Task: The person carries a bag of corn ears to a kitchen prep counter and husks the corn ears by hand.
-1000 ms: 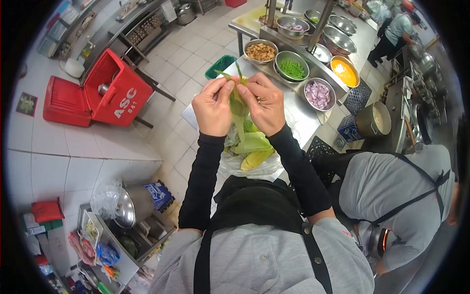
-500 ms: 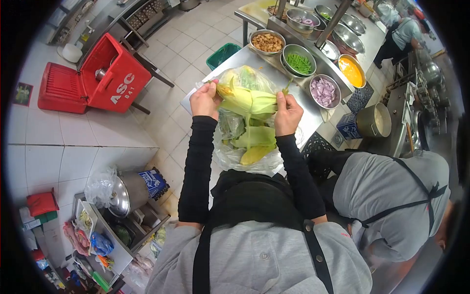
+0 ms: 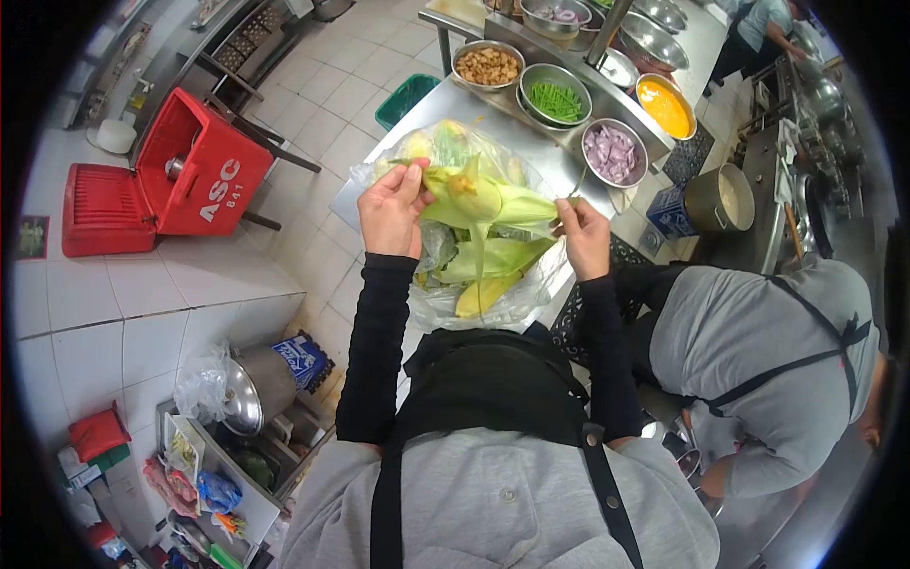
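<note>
An ear of corn [image 3: 474,194] with its pale green husk spread out hangs between my two hands, over a clear plastic bag [image 3: 445,308]. My left hand [image 3: 393,213] is closed, pinching husk on the left side between thumb and fingers. On the right, my right hand [image 3: 585,232] pinches the tip of a husk leaf [image 3: 526,207] pulled out sideways. One strip of husk dangles down from the middle. Below it, loose husk leaves [image 3: 493,260] lie on the bag, with a yellowish piece [image 3: 485,297] nearest me.
Bowls of browned cubes [image 3: 488,66], green beans [image 3: 555,100] and sliced onion [image 3: 614,154] line the steel table [image 3: 403,142]. A green bin [image 3: 408,100] is beyond its left edge. A red cooler [image 3: 213,171] stands left. A co-worker [image 3: 758,360] bends close at my right.
My hands have moved farther apart, the right one outward and toward me, stretching the husk leaf sideways. More of the ear's middle shows. The co-worker beside me has shifted slightly.
</note>
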Tool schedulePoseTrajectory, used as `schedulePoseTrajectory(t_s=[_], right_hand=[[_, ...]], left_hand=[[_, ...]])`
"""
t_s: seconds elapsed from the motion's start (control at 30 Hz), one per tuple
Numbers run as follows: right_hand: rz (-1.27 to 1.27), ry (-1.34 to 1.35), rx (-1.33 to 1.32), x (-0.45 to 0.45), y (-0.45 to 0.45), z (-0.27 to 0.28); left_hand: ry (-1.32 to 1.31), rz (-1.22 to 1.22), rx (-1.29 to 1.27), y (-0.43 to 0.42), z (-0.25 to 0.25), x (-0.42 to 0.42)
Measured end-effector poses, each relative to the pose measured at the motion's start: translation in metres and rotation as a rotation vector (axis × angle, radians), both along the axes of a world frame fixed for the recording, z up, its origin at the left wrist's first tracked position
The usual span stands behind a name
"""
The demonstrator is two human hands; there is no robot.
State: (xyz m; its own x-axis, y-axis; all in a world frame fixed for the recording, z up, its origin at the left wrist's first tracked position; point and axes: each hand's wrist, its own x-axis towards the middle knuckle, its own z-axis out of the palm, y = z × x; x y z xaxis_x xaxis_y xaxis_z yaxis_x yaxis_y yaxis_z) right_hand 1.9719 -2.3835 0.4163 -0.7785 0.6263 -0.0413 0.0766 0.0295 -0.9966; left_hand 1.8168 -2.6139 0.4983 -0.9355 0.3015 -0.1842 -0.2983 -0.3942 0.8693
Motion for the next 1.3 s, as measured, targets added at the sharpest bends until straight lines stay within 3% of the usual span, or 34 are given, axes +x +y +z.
schedulePoseTrajectory(t_s=[0.07, 0.13, 0.2, 0.3, 0.4, 0.5, 0.6, 0.7, 0.8, 0.9, 1.0, 1.03, 1.17, 1.3], right_hand=[[0.053, 0.04, 0.01, 0.002, -0.007, 0.037], [0.099, 0.125, 0.197, -0.003, -0.028, 0.083], [0.095, 0.199, 0.794, -0.017, -0.041, 0.111], [0.157, 0.204, 0.894, -0.042, -0.071, 0.133], [0.295, 0.067, 0.58, -0.067, -0.08, 0.124], [0.392, 0.098, 0.48, -0.074, -0.083, 0.134], [0.251, 0.28, 0.576, -0.077, -0.099, 0.138], [0.207, 0.253, 0.69, -0.082, -0.113, 0.13], [-0.055, 0.271, 1.107, -0.075, -0.129, 0.139], [0.045, 0.304, 1.01, -0.068, -0.129, 0.134], [0.153, 0.386, 0.801, -0.064, -0.129, 0.127], [0.19, 0.417, 0.717, -0.063, -0.128, 0.122], [0.247, 0.322, 0.748, -0.067, -0.122, 0.117], [0.307, 0.19, 0.805, -0.061, -0.122, 0.125]], left_hand=[[0.049, -0.014, 0.031, 0.002, 0.019, 0.002], [0.1, -0.037, 0.038, 0.005, 0.037, 0.003], [0.161, -0.061, 0.017, 0.006, 0.053, 0.001], [0.221, -0.093, -0.017, 0.007, 0.057, -0.004], [0.3, -0.074, -0.048, 0.01, 0.069, 0.0], [0.273, -0.102, -0.012, 0.002, 0.069, -0.008], [0.262, -0.092, -0.045, 0.001, 0.056, -0.014], [0.23, -0.013, -0.018, 0.001, 0.049, -0.012], [0.161, -0.051, -0.006, 0.002, 0.043, -0.011], [0.065, 0.118, 0.1, 0.0, 0.029, -0.019], [-0.073, 0.175, 0.23, -0.012, -0.033, -0.05], [-0.108, 0.192, 0.256, -0.012, -0.029, -0.048], [-0.06, 0.008, 0.103, -0.012, -0.014, -0.049], [-0.176, -0.054, 0.25, -0.015, -0.03, -0.077]])
